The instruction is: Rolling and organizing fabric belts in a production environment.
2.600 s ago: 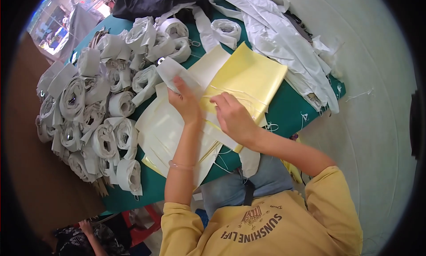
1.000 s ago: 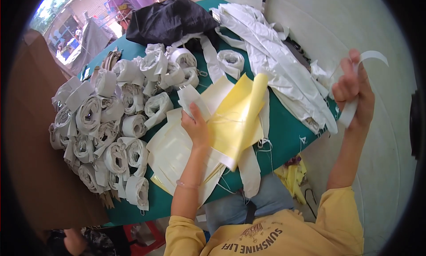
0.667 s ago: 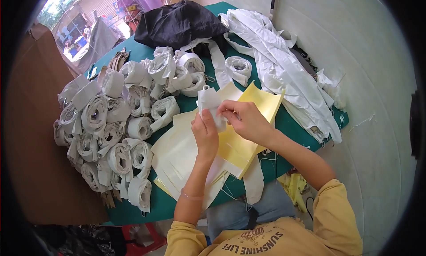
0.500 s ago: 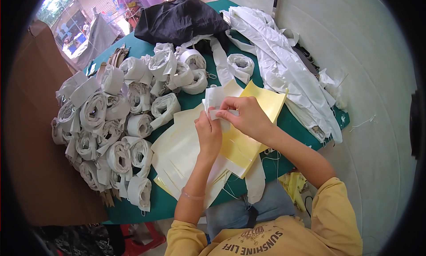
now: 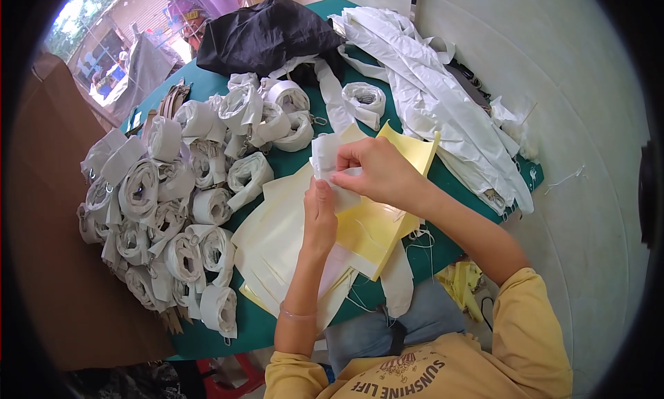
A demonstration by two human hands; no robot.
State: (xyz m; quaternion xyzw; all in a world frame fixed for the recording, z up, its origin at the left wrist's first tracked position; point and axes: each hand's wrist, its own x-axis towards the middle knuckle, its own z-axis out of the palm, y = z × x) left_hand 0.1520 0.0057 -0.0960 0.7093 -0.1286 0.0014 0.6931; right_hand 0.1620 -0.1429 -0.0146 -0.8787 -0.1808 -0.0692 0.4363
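Observation:
My left hand (image 5: 320, 216) is closed around the lower end of a small folded white strip bundle (image 5: 325, 149), held upright over the sheets. Fingers of my right hand (image 5: 379, 169) pinch at the bundle's right side, where a white flap partly shows under them. Beneath both hands lie fanned cream-white sheets (image 5: 266, 223) and yellow-backed sheets (image 5: 415, 149), one with a curled edge. A single rolled white strap (image 5: 364, 103) sits just beyond my hands, beside a loose white strip (image 5: 333, 98).
Many rolled white straps (image 5: 166, 191) with metal clips are heaped on the green table (image 5: 200, 345) to the left. Behind lies a black cloth (image 5: 270, 36). Long white straps (image 5: 422, 74) are piled along the right, near the wall. A brown cardboard panel (image 5: 62, 226) stands at far left.
My right fingers have drawn the loose flap in against the bundle, so less of it shows. The left hand keeps its hold. The whole view has shifted slightly.

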